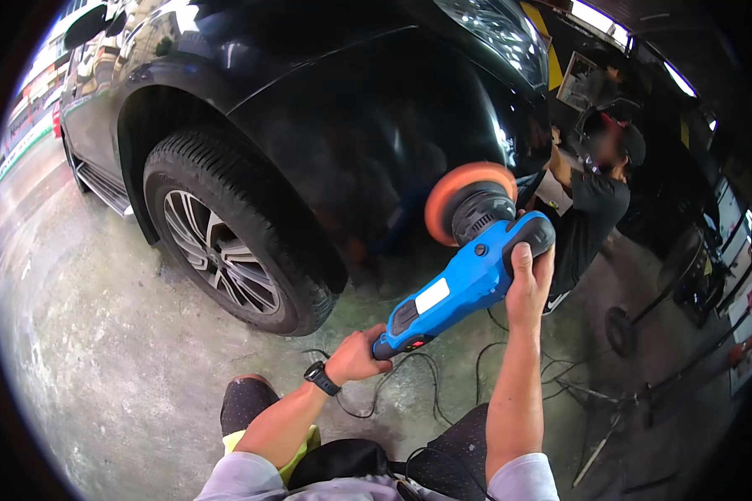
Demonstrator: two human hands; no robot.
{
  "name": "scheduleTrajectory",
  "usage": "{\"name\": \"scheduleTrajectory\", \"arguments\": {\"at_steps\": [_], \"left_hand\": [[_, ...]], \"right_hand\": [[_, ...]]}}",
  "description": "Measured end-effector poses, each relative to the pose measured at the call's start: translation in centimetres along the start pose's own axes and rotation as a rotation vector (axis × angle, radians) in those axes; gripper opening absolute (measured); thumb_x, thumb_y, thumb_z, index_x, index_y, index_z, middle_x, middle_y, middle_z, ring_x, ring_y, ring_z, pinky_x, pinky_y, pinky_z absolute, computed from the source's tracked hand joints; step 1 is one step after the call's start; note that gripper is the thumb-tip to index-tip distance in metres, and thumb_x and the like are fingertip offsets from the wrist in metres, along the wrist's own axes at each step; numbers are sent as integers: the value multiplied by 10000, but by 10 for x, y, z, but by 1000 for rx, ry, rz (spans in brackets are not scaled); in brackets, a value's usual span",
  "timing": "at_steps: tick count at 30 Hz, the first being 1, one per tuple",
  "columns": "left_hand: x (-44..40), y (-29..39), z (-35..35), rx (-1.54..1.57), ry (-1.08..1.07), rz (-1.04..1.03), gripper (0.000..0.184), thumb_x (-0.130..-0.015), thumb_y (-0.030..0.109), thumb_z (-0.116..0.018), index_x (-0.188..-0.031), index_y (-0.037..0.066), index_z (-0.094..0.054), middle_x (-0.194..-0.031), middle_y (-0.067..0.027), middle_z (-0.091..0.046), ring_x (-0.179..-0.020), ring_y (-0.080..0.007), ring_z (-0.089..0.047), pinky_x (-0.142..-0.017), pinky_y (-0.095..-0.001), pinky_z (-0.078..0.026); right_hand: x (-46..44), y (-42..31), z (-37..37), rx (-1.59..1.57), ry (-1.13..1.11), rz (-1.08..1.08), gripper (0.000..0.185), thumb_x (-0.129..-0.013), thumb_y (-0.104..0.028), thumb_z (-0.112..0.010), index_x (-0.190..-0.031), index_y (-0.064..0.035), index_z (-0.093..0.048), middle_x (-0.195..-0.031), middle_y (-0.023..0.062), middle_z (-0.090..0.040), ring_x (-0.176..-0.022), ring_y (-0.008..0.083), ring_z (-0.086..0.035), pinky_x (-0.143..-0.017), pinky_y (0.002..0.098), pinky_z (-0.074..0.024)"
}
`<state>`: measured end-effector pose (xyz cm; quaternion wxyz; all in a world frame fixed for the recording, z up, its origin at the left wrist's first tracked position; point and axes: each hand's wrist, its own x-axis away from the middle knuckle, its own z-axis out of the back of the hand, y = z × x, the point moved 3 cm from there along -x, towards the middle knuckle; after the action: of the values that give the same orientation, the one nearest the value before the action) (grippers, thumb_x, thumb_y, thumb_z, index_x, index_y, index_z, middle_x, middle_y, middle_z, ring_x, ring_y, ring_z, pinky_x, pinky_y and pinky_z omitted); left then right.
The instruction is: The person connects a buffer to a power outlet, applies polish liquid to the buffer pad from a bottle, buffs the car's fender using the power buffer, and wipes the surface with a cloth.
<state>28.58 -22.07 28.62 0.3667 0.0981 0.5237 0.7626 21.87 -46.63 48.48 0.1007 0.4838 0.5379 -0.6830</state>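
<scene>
A blue and black car polisher point(464, 280) stretches across the middle of the head view. My left hand point(358, 357), with a black watch on its wrist, is closed around the rear handle. At the front, my right hand point(530, 282) grips the black head cover, thumb on top. The orange foam pad point(444, 209) meets or nearly meets the glossy black bumper point(393, 142); its contact side is hidden. A yellow-green cloth point(307, 451) lies over my lap.
To the left stands the car's front wheel point(221, 242). A co-worker in a dark shirt point(597, 204) is close beside the bumper on the right. A black cord point(434, 376) loops over the concrete floor point(100, 334). A stand with thin legs point(618, 401) is at right.
</scene>
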Motion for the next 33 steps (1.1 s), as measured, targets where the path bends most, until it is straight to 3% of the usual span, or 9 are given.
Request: {"name": "scheduleTrajectory", "arguments": {"at_steps": [9,14,18,22,24,26,28,31,33], "left_hand": [[-4,46,35,123,49,-99,518,-737,304,-796,-1173,92,-614,-874,-201,-726,-848,-436,-695,-754,-477,-535],[-2,67,60,292,52,-220,615,-890,588,-724,-1115,30,-596,-747,-142,-674,-699,-294,-693,-668,-410,-519],[2,84,79,469,37,-184,581,-943,590,-658,-1082,30,-597,-692,-95,-636,-646,-221,-657,-634,-366,-497],[4,95,98,538,187,-258,513,-975,548,-641,-1024,39,-608,-631,-61,-602,-614,-172,-641,-602,-338,-483],[6,95,107,602,159,-226,525,-971,559,-648,-1016,37,-617,-623,-50,-594,-595,-151,-617,-589,-329,-472],[4,93,109,578,202,-266,536,-964,571,-656,-995,36,-626,-615,-61,-582,-568,-167,-602,-571,-340,-460],[5,94,111,500,204,-274,542,-956,576,-666,-969,36,-627,-609,-83,-562,-554,-200,-600,-559,-352,-449],[7,91,109,407,197,-256,547,-946,582,-672,-964,37,-640,-588,-110,-551,-531,-288,-599,-543,-380,-442],[7,91,109,304,187,-258,572,-920,608,-687,-985,40,-667,-584,-123,-581,-540,-342,-617,-546,-403,-461]], "right_hand": [[-64,-51,-31,96,-25,57,579,-1000,-378,-692,-1401,14,-546,-1285,82,-639,-1168,188,-603,-1058,335,-434],[-98,-88,-62,184,-76,79,551,-1002,-376,-687,-1397,-14,-555,-1264,65,-636,-1151,172,-603,-1045,324,-438],[-130,-121,-98,375,-121,169,471,-990,-403,-690,-1285,-41,-630,-1171,32,-643,-1063,120,-589,-985,280,-445],[-159,-162,-145,645,-90,551,545,-848,-471,-792,-1149,-27,-695,-1021,117,-733,-937,198,-686,-875,305,-513],[-179,-179,-157,839,-263,499,536,-825,-519,-775,-1127,-79,-726,-973,139,-748,-927,252,-716,-874,317,-521],[-192,-186,-169,952,-400,504,340,-909,-350,-674,-971,-18,-711,-831,64,-670,-779,145,-623,-784,292,-480],[-205,-183,-164,1065,-495,732,321,-925,-316,-650,-965,-1,-701,-793,70,-650,-753,141,-612,-764,283,-467],[-201,-174,-141,1055,-386,545,415,-883,-461,-678,-990,-65,-738,-841,134,-710,-767,252,-688,-758,339,-506],[-193,-167,-133,1049,-348,514,390,-891,-429,-668,-968,-53,-733,-817,134,-693,-731,248,-661,-737,340,-495]]}}
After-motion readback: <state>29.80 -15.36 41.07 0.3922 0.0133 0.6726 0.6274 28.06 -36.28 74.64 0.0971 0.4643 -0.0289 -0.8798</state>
